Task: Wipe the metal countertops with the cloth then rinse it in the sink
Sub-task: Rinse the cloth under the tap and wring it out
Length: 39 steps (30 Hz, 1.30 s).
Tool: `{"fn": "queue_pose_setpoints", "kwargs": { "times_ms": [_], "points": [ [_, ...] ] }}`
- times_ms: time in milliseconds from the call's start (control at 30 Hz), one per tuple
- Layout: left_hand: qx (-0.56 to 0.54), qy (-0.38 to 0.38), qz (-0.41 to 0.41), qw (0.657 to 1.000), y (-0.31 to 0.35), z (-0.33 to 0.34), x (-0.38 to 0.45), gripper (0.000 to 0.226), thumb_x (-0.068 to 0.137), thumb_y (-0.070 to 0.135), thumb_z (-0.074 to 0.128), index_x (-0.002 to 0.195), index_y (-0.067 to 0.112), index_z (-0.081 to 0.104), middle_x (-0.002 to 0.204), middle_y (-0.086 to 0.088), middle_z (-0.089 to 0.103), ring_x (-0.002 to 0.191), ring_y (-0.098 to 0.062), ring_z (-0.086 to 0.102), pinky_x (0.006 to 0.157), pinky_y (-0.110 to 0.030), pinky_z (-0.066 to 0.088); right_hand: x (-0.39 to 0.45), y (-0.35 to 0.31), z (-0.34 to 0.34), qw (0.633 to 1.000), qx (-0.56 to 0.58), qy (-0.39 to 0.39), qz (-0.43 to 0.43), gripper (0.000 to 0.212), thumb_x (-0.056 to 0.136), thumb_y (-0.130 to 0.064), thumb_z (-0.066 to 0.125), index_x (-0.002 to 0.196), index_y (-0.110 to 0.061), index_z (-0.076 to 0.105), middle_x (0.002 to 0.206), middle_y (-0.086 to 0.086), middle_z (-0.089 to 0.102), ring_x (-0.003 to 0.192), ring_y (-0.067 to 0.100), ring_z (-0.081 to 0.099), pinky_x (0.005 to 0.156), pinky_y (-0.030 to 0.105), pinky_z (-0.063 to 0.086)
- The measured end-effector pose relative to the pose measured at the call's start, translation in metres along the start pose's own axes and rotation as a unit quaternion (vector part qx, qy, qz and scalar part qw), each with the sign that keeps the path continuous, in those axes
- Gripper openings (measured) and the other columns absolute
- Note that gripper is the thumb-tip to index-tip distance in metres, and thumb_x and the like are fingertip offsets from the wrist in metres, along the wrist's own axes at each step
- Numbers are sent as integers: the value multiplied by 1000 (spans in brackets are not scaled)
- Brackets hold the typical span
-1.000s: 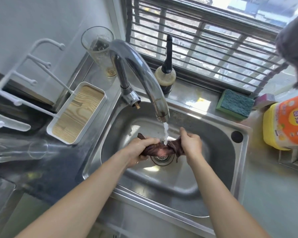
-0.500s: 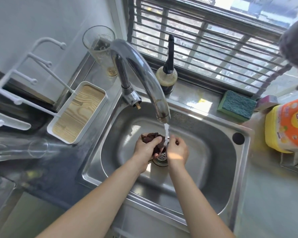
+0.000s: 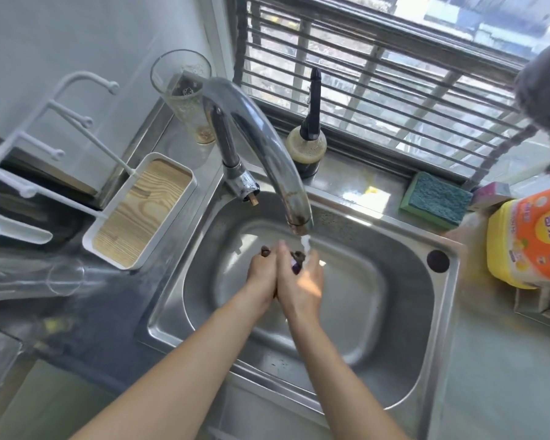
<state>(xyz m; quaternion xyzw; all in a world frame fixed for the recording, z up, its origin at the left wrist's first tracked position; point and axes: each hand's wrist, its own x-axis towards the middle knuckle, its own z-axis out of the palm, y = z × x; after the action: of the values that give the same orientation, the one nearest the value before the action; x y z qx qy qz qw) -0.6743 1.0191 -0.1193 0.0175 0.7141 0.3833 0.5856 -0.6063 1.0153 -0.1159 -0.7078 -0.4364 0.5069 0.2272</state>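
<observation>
Both hands, the left hand (image 3: 262,274) and the right hand (image 3: 302,281), meet over the sink (image 3: 410,369) under the tap (image 3: 267,144), with the cloth (image 3: 296,260) bunched between them. A tray (image 3: 140,211) lies left of the sink with a glass (image 3: 185,90) behind it. A sponge (image 3: 435,200) sits behind the sink at the right, and a detergent bottle (image 3: 531,236) stands further right.

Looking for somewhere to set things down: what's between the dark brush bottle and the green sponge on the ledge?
Head view: bare wet steel ledge between bottle and sponge.
</observation>
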Motion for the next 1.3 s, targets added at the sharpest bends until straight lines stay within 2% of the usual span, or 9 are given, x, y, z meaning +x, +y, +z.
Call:
{"fn": "queue_pose_setpoints", "kwargs": {
  "times_ms": [167, 333, 433, 500, 600, 833, 967, 1100, 1300],
  "points": [
    [39, -68, -4, 997, 0, -1, -5, 41, 100, 45, 55, 78, 13, 66, 57, 5, 68, 48, -10, 63, 53, -22, 49, 27, 16, -11, 984, 132, 25, 119, 36, 75, -54, 57, 85, -19, 58, 94, 8, 73, 93, 34, 70, 92, 52, 56],
    [-23, -20, -49, 998, -12, -10, 0, 47, 96, 46, 61, 122, 7, 59, 108, -13, 72, 83, -24, 72, 52, -31, 59, 47, -2, -29, 945, 283, 82, 142, 23, 71, -28, 53, 89, -19, 64, 89, 8, 65, 85, 29, 64, 78, 46, 57],
    [-28, 34, -57, 997, -8, -10, 7, 59, 89, 62, 56, 118, 11, 65, 113, -11, 74, 92, -25, 73, 80, -39, 63, 17, 0, -25, 957, 266, 9, 117, 25, 83, -13, 50, 92, -21, 71, 92, 9, 69, 86, 25, 65, 77, 39, 54],
    [7, 35, -39, 999, -6, -7, 9, 57, 86, 61, 54, 112, 12, 69, 108, -9, 75, 96, -26, 73, 91, -40, 59, -9, 5, -15, 977, 191, -25, 91, 19, 86, -28, 50, 93, -23, 67, 94, 5, 69, 90, 25, 65, 81, 40, 54],
    [67, -3, -18, 998, -4, 3, 0, 47, 76, 53, 57, 91, 12, 75, 94, -8, 79, 89, -27, 73, 83, -37, 57, -18, 10, -1, 988, 126, 18, 91, 28, 90, -54, 54, 88, -26, 51, 88, 4, 65, 86, 27, 65, 81, 42, 54],
    [75, -108, 29, 991, -5, 5, -9, 32, 100, 35, 55, 73, 19, 61, 63, -1, 59, 52, -12, 53, 43, -16, 41, 56, 10, -11, 968, 157, 92, 171, 32, 88, -34, 65, 65, -12, 66, 77, 8, 72, 77, 32, 69, 75, 43, 58],
    [7, -41, 19, 999, 1, -5, 5, 36, 94, 46, 65, 113, 17, 55, 97, -6, 69, 73, -19, 67, 47, -24, 51, 48, -5, -26, 968, 159, 148, 124, 20, 86, -30, 75, 90, -17, 61, 81, -3, 63, 78, 19, 60, 81, 35, 52],
    [-32, 5, -16, 999, 6, 0, 7, 67, 85, 64, 61, 129, 14, 51, 107, -8, 71, 81, -24, 68, 59, -27, 51, 2, 1, -12, 982, 147, 36, 111, 13, 90, -25, 68, 101, -22, 65, 95, 2, 69, 85, 16, 65, 83, 34, 57],
    [66, -68, -18, 995, -1, 16, -4, 59, 102, 62, 31, 87, 21, 71, 87, 2, 74, 83, -14, 66, 82, -31, 55, 30, -8, -11, 986, 68, 97, 119, 34, 81, -47, 75, 72, -18, 60, 68, 1, 64, 71, 26, 62, 72, 33, 51]
  ]
}}
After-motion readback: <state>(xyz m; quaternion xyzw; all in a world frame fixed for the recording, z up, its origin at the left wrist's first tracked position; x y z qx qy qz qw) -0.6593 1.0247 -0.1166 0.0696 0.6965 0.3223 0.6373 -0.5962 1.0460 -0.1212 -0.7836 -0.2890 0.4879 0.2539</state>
